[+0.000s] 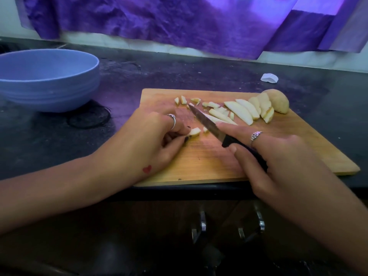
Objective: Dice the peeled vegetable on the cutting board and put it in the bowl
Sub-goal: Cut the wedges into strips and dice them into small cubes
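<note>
A wooden cutting board (pixel 209 162) lies on the dark counter. On its far side sit pale vegetable slices (pixel 244 110), an uncut end piece (pixel 278 101) and several small diced bits (pixel 183 100). My left hand (pixel 151 140) pinches a small piece (pixel 194 132) against the board with its fingertips. My right hand (pixel 278 156) grips the black handle of a knife (pixel 207 124), index finger stretched along the blade's back. The blade points up and left, just right of the pinched piece. A blue bowl (pixel 47 80) stands to the far left of the board.
A small white scrap (pixel 269 78) lies on the counter behind the board. A dark hair tie or cord (pixel 89 120) lies under the bowl's right side. Purple cloth (pixel 179 22) hangs along the back wall. Metal cabinet handles (pixel 203 224) show below the counter edge.
</note>
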